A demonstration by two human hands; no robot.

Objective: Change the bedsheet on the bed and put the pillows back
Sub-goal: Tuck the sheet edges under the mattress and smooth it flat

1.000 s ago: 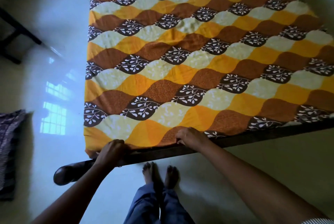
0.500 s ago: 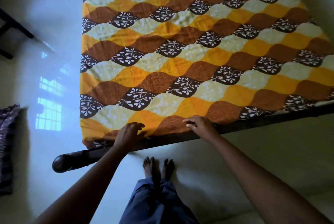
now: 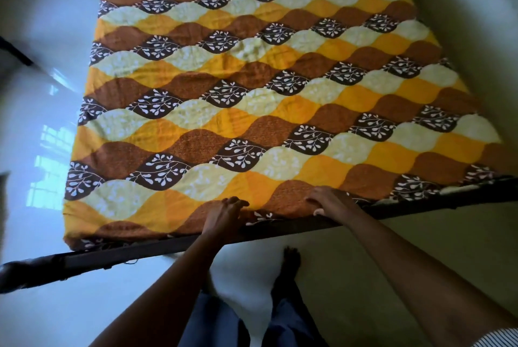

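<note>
left hand (image 3: 227, 215) + right hand (image 3: 330, 202) flat | wavy-print bedsheet (image 3: 252, 80) edge | dark frame (image 3: 420, 204)

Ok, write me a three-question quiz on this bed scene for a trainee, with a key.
1. True or false: the left hand and the right hand both rest on the near edge of the bedsheet.
2. What runs just below that edge? A) a dark bed frame rail B) a white drawer C) a wicker basket
3. Fill in: the hand nearer the covered corner at the lower left is the ____ hand.

Key: 1 true; 2 A; 3 left.
</note>
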